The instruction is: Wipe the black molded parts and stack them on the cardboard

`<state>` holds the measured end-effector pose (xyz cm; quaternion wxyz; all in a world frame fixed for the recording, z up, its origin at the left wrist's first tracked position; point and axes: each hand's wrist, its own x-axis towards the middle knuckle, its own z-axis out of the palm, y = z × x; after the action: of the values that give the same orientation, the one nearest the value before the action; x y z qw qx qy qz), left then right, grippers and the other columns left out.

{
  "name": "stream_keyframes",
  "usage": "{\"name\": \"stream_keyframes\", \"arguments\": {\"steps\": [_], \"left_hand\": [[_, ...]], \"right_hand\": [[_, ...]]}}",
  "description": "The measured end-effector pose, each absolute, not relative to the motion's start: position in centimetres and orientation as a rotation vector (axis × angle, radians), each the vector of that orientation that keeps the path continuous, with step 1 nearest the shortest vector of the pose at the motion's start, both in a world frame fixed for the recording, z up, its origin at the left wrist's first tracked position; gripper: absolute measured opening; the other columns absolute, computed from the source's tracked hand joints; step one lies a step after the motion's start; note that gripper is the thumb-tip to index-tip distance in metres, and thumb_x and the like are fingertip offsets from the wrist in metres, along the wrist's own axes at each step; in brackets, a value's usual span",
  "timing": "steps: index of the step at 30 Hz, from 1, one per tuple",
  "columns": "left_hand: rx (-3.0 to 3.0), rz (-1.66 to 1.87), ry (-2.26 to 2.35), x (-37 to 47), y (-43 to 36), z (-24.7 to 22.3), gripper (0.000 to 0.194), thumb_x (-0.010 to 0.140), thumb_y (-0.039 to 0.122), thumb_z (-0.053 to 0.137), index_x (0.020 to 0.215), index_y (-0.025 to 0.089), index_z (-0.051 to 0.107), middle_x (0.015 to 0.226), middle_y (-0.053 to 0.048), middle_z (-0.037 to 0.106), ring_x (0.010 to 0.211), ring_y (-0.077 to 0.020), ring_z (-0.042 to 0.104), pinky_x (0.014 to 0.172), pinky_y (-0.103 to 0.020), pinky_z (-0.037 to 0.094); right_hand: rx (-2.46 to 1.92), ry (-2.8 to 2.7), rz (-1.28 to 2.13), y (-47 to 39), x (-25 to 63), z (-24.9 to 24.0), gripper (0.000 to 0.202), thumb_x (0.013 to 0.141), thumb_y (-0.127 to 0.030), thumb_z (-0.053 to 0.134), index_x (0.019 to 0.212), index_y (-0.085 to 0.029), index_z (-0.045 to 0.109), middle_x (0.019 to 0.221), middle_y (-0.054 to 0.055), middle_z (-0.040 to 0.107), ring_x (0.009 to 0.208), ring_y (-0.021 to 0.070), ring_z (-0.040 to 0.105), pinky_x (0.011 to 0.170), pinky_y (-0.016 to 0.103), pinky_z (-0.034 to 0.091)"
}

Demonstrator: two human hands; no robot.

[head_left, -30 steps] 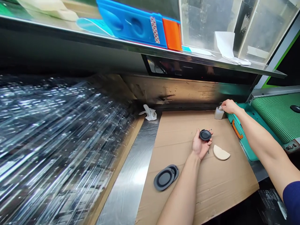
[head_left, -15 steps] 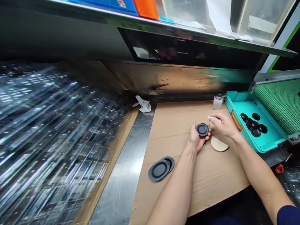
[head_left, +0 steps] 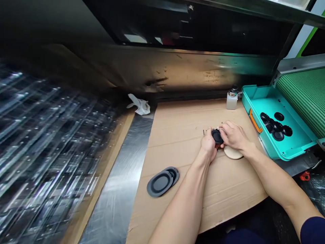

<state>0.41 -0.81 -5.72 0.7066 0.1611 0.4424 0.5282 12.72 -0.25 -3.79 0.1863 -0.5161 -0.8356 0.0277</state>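
My left hand is closed round a small dark round part, held above the cardboard sheet. My right hand is at the right edge of that part, fingers pinched on a small white item that is mostly hidden. Under my right wrist lies a pale round pad, partly covered. Two grey oval parts overlap on the cardboard to the left of my left forearm.
A turquoise tray with several black round parts stands at the right, beside a green conveyor belt. A white bottle stands behind my hands. Crumpled white tissue lies back left. Clear plastic-wrapped stock fills the left.
My right hand has come down and left, bringing the white item against the dark part. The part has tilted in my left hand. The camera view has shifted, looking lower.
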Motion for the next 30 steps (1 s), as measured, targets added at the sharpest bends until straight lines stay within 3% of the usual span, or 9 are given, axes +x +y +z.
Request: {"name": "stream_keyframes", "arguments": {"steps": [7, 13, 21, 30], "left_hand": [[0.347, 1.26, 1.122, 1.0, -0.9, -5.8, 0.034, 0.104, 0.034, 0.042, 0.074, 0.019, 0.05, 0.051, 0.004, 0.049, 0.033, -0.009, 0.04, 0.036, -0.019, 0.033], [0.342, 1.308, 1.153, 1.2, -1.0, -6.0, 0.035, 0.103, 0.032, 0.042, 0.072, 0.02, 0.05, 0.049, 0.004, 0.046, 0.034, -0.0109, 0.044, 0.035, -0.019, 0.034], [0.379, 1.267, 1.102, 1.2, -1.4, -5.2, 0.033, 0.102, 0.032, 0.039, 0.075, 0.019, 0.052, 0.054, 0.002, 0.053, 0.037, -0.0127, 0.047, 0.033, -0.021, 0.032], [0.531, 1.481, 1.208, 1.5, -1.1, -7.5, 0.033, 0.098, 0.035, 0.047, 0.068, 0.021, 0.051, 0.059, 0.002, 0.054, 0.051, -0.0116, 0.05, 0.049, -0.022, 0.041]], "right_hand": [[-1.422, -2.342, 0.021, -0.4, 12.4, -4.4, 0.024, 0.107, -0.024, 0.043, 0.106, -0.018, 0.067, 0.107, 0.01, 0.069, 0.101, 0.0224, 0.061, 0.091, 0.033, 0.049], [-1.44, -2.305, 0.086, -0.5, 11.9, -4.5, 0.023, 0.106, -0.025, 0.045, 0.105, -0.017, 0.067, 0.11, 0.012, 0.069, 0.104, 0.0241, 0.061, 0.092, 0.034, 0.048], [-1.304, -2.138, 0.29, -1.5, 13.6, -4.3, 0.021, 0.103, -0.022, 0.052, 0.109, -0.018, 0.072, 0.107, 0.007, 0.067, 0.099, 0.0182, 0.064, 0.087, 0.027, 0.049], [-1.5, -2.049, 0.299, -2.6, 12.4, -4.0, 0.018, 0.098, -0.023, 0.058, 0.104, -0.019, 0.074, 0.098, 0.007, 0.07, 0.094, 0.0204, 0.065, 0.086, 0.03, 0.049]]}}
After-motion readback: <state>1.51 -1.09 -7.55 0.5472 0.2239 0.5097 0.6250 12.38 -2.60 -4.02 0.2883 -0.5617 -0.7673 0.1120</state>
